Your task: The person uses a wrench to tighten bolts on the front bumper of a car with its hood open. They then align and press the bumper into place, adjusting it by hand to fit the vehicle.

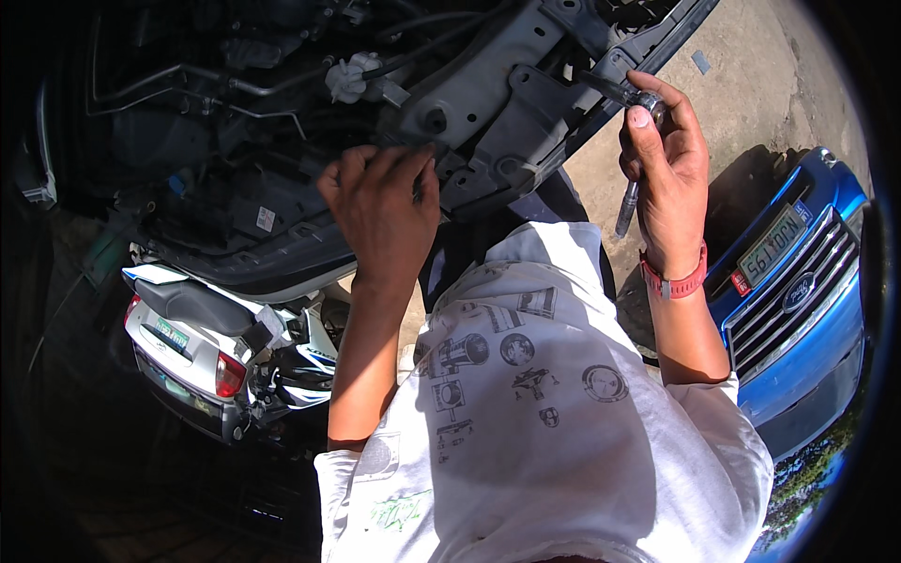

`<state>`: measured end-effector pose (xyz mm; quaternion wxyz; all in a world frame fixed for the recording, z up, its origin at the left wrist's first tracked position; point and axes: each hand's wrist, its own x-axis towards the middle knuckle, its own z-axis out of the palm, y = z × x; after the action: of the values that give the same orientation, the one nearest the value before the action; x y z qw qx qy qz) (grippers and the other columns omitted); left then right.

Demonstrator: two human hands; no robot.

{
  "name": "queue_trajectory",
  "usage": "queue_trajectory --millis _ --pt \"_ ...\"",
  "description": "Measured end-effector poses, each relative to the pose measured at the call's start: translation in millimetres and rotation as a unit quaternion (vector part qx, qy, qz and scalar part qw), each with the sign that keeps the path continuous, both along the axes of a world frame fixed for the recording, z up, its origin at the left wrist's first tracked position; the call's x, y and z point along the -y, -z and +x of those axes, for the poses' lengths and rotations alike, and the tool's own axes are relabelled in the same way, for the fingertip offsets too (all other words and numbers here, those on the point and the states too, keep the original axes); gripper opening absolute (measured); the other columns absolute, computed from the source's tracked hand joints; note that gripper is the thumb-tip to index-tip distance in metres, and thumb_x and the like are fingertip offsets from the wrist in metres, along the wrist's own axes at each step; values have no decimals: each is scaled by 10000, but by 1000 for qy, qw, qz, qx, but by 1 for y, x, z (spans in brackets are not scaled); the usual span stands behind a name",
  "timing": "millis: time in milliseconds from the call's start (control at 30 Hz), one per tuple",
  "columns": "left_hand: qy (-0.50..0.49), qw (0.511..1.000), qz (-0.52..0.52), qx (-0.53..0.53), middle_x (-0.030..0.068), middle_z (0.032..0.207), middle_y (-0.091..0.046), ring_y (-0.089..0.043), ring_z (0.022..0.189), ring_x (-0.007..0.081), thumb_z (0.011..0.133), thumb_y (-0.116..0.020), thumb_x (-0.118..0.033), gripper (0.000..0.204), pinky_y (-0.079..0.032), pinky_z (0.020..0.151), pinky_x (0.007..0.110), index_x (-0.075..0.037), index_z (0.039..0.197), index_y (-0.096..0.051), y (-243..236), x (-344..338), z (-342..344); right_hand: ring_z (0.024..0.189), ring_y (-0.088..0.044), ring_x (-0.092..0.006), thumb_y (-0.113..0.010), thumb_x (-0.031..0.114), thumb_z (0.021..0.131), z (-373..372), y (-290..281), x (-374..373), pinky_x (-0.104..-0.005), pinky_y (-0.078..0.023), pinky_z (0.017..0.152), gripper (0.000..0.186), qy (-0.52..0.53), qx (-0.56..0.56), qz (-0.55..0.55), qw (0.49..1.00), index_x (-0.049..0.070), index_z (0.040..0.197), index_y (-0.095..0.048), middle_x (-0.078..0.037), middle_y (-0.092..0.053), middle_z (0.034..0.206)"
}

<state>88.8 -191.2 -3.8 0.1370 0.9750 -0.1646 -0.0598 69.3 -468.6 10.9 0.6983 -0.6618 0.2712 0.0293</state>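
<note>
The left hand (383,214) lies on the edge of the grey front panel (507,103), and behind it the engine bay is crowded with hoses (235,89) and a white cap (349,77), so little room is there to pass. The right hand (668,178), closed around a ratchet tool (631,202), has open air above the concrete ground (751,84). A blue car (798,281) stands close to the right.

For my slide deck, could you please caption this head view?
Left hand rests on an engine-bay panel; right hand grips a ratchet wrench at its edge.
</note>
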Motion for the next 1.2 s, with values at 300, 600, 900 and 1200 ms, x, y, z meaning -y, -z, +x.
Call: queue_trajectory --millis 300,600,900,1200 --pt "-37 998 -13 -40 -20 959 -795 -666 1017 183 809 -869 -138 211 -364 989 398 -154 1014 -821 -7 -1 6 676 -404 -13 -724 266 1055 1 -1 2 -210 -296 556 422 -4 1 -9 1000 20 1384 -629 49 -528 880" --pt "-65 996 -57 -32 -9 924 -788 -661 977 191 805 -873 -167 155 -390 977 402 -143 950 -824 -1 -3 1 648 -414 -24 -704 248 1061 -2 -5 1 -210 -315 556 436 -11 -14 -2 1000 2 1404 -595 55 -504 809" --pt "-146 984 -98 14 68 945 -734 -598 1126 240 876 -723 -159 98 -366 1103 448 -82 914 -770 11 -3 -22 735 -455 -16 -694 335 1067 16 -22 -39 -189 -326 590 475 -86 -26 -33 995 103 1462 -566 57 -554 929" --pt "-132 991 -26 21 21 868 -762 -579 1176 244 822 -676 -198 157 -355 1101 437 -145 753 -806 37 13 -21 844 -489 -60 -654 364 1068 38 -51 -95 -251 -356 762 495 -220 28 -85 971 113 1486 -566 21 -592 1011"
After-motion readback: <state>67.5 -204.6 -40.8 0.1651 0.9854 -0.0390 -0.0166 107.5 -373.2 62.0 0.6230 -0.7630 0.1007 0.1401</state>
